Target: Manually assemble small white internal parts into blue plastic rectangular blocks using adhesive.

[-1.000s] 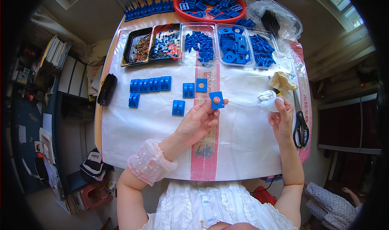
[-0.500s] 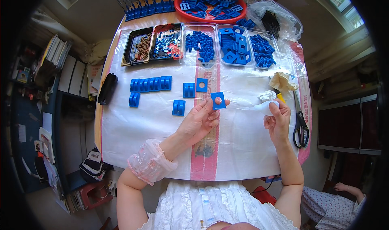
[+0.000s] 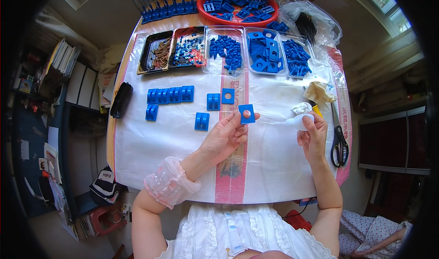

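The left hand (image 3: 223,135) grips a blue plate (image 3: 250,120) between its fingers above the desk (image 3: 110,145), long axis running near to far. The right hand's (image 3: 314,138) fingers pinch a white bottle (image 3: 298,122) crosswise, nozzle (image 3: 280,123) leftward. White sheeting (image 3: 274,167) covers the desk; shelves (image 3: 73,122) stand left.

Our table (image 3: 111,138) | white sheet (image 3: 274,172) spread on top | far: we see basin (image 3: 201,12), trays (image 3: 147,50), bag (image 3: 325,19) | left to centre: case (image 3: 121,100), blue parts (image 3: 174,94) | right: scissors (image 3: 339,131), cloth (image 3: 320,92)

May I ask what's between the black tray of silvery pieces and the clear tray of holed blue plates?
The head view shows a clear plastic tray of blue pieces.
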`<state>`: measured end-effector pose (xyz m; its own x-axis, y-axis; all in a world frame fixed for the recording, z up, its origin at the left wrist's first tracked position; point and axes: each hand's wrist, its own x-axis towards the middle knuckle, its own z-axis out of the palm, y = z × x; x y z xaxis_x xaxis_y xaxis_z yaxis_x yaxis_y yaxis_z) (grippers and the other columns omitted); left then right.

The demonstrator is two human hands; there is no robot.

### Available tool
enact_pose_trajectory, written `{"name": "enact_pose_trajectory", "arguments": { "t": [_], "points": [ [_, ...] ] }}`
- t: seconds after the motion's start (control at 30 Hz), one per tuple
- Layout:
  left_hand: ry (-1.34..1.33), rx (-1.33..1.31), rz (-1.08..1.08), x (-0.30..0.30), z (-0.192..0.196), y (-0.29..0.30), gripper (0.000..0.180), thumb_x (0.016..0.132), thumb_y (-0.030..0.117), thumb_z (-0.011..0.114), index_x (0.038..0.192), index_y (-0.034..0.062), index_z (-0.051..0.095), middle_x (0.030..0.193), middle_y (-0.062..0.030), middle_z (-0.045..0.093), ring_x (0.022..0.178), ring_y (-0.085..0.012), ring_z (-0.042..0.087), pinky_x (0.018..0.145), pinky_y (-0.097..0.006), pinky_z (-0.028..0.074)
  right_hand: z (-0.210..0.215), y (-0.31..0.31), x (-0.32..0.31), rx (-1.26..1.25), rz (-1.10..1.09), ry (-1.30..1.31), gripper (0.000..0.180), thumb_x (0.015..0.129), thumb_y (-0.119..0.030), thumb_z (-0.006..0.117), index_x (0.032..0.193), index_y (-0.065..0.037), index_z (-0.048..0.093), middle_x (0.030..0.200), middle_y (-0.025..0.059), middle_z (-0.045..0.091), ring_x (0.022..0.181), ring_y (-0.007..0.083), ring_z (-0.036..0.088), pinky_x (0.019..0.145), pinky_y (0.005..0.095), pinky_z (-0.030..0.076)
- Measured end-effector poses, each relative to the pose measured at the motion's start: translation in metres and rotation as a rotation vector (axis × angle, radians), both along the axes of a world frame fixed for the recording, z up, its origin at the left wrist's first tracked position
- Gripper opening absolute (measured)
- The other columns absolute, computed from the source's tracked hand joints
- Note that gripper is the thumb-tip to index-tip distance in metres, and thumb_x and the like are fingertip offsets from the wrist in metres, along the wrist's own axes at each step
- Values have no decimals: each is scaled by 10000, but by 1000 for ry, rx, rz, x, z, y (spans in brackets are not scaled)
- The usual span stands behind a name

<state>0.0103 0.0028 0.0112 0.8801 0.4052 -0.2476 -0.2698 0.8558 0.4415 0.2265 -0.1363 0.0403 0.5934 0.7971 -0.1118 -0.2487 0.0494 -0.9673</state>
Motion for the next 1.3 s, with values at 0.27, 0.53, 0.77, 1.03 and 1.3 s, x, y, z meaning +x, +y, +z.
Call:
{"name": "enact_pose_trajectory", "arguments": {
  "t": [0.27, 0.53, 0.77, 1.03, 1.3],
  "points": [
    [7, -5, 3, 0, 1, -1, 212, 1018, 281, 527, 1110, 102, 597, 1316, -78, 535, 674, -40, 328, 577, -143, 372, -2, 0, 1, -8, 2, -7, 222, 906, -243, 671, 892, -23, 642, 580, -27, 564, 391, -26, 415, 357, 160, 437],
    [15, -6, -2, 0, 1, 0, 223, 1017, 296, 527, 1109, 106, 599, 1308, -80, 545, 671, -41, 327, 579, -146, 376, 1, 1, -1, -24, -9, -37, 234, 903, -246, 669, 909, -13, 649, 592, -19, 577, 395, -25, 438, 359, 155, 452],
    [9, -3, 2, 0, 1, 0, 229, 1014, 297, 533, 1112, 100, 596, 1298, -76, 547, 677, -39, 332, 585, -146, 374, -4, -1, 4, -8, 7, 11, 183, 897, -196, 668, 902, -13, 652, 629, -19, 586, 395, -17, 421, 363, 176, 444],
    [15, -12, 1, 0, 0, 0, 220, 1013, 275, 536, 1116, 88, 592, 1310, -71, 527, 684, -42, 339, 586, -150, 372, -1, -1, 3, -5, -6, 54, 79, 893, -110, 666, 873, -35, 649, 622, -65, 516, 405, 0, 382, 370, 221, 417],
    [13, -21, 0, 0, -1, 0, 214, 1013, 269, 536, 1118, 90, 590, 1280, -64, 544, 692, -46, 343, 585, -154, 374, 2, 0, 1, -11, -13, 70, 76, 892, -107, 665, 871, -35, 648, 626, -65, 518, 405, 3, 383, 372, 222, 418]
  ]
}}
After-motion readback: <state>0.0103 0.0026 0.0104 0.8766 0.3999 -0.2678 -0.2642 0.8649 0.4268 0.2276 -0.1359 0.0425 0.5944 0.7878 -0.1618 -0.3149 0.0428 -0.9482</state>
